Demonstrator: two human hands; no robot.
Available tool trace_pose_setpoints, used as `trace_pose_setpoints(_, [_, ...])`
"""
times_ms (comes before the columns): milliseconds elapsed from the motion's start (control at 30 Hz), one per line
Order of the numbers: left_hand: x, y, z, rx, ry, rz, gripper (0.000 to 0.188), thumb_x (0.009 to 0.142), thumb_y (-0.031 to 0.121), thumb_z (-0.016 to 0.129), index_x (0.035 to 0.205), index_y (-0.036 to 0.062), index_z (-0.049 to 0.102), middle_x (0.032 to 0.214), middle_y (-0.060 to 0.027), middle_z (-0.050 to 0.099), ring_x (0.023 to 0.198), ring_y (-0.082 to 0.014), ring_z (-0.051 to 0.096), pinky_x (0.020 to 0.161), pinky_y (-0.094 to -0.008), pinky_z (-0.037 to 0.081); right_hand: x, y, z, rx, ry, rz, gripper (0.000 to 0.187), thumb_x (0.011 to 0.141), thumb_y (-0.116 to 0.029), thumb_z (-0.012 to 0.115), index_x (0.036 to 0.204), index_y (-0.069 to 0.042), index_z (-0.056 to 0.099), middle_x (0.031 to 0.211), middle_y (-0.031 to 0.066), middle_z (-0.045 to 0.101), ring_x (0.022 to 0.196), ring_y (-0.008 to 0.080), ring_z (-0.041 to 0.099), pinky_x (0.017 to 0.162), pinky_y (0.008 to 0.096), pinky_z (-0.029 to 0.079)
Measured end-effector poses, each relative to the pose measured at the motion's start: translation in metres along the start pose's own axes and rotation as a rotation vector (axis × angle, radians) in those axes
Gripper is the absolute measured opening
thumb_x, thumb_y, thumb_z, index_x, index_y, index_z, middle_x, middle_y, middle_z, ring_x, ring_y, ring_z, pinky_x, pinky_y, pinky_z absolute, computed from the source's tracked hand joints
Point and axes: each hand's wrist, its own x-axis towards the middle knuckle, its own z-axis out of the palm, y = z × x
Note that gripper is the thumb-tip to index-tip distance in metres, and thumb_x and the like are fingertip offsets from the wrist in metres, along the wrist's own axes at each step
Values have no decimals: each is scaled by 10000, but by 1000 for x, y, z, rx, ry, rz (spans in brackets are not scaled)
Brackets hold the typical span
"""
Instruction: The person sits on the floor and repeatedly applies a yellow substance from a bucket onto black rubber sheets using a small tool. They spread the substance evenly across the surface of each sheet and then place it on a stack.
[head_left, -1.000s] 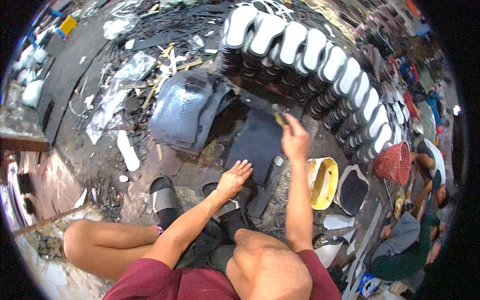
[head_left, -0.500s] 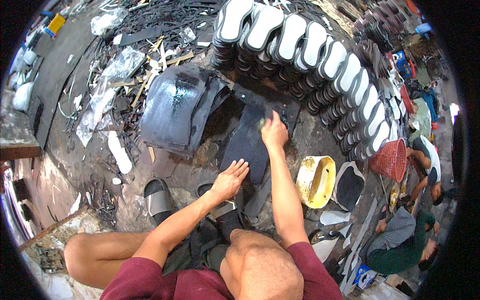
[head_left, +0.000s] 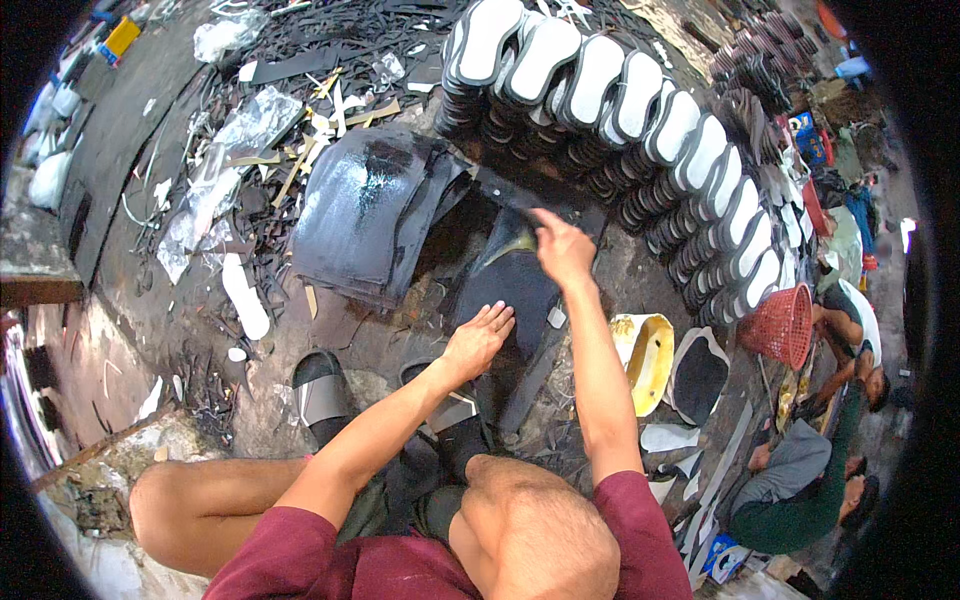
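My left hand lies flat with fingers stretched out on a black sheet piece on the ground in front of me. Beyond the piece's far edge, my right hand hovers or rests with its fingers bent together. What they hold, if anything, is hidden and slightly blurred. A yellowish wet-looking streak runs on the dark surface beside the right fingers. Left of my hands is a stack of glossy black sheets, its top shining.
Rows of stacked shoe soles with white tops curve from the far side to the right. A yellow-lined cut container and a red basket stand to the right. Scraps litter the far left. Two people sit at the far right.
My right hand has moved slightly right, away from the streak, which now shows longer. The left hand stays flat on the black piece. The whole view has shifted a little.
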Motion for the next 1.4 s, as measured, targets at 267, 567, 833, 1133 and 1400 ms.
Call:
trace_pose_setpoints(267, [-11, 51, 39, -175, 200, -199, 624, 764, 37, 598, 1385, -2, 551, 1395, -204, 575, 1359, -348, 508, 1119, -473, 436, -67, -20, 54, 124, -87, -491, 278, 939, -172, 527, 1131, -243, 716, 1019, 66, 753, 879, 291, 728, 709, 442, 587])
trace_pose_setpoints(567, [-20, 86, 20, -241, -82, -138, 469, 865, 114, 579, 1326, 31, 608, 1391, -207, 586, 1259, -307, 599, 951, -422, 554, -139, -54, -34, 799, 179, -205, 293, 910, -52, 695, 1203, -68, 691, 1108, 124, 739, 991, 265, 724, 917, 364, 558])
trace_pose_setpoints(833, [-2, 40, 40, -60, 152, -109, 354, 933, 219, 648, 1266, 99, 658, 1398, -55, 620, 1316, -205, 571, 885, -352, 586, -28, 71, -53, 331, 191, -67, 386, 953, -138, 622, 1333, -68, 629, 1202, 196, 711, 1037, 295, 718, 885, 367, 550])
trace_pose_setpoints(1133, [-8, 36, 24, -130, 111, -156, 355, 919, 224, 657, 1250, 98, 676, 1397, -36, 622, 1307, -193, 580, 915, -354, 579, -23, 66, 5, 21, 135, -145, 339, 899, -120, 542, 1117, -263, 758, 1084, 70, 756, 899, 300, 739, 742, 443, 591])
trace_pose_setpoints(1400, [-7, 34, 12, -209, 72, -157, 512, 811, 34, 643, 1321, 79, 623, 1434, -67, 591, 1346, -234, 544, 970, -375, 555, -31, 77, -15, 74, -43, -107, 341, 886, -132, 568, 1142, -271, 746, 1060, 69, 755, 900, 349, 725, 785, 498, 580])
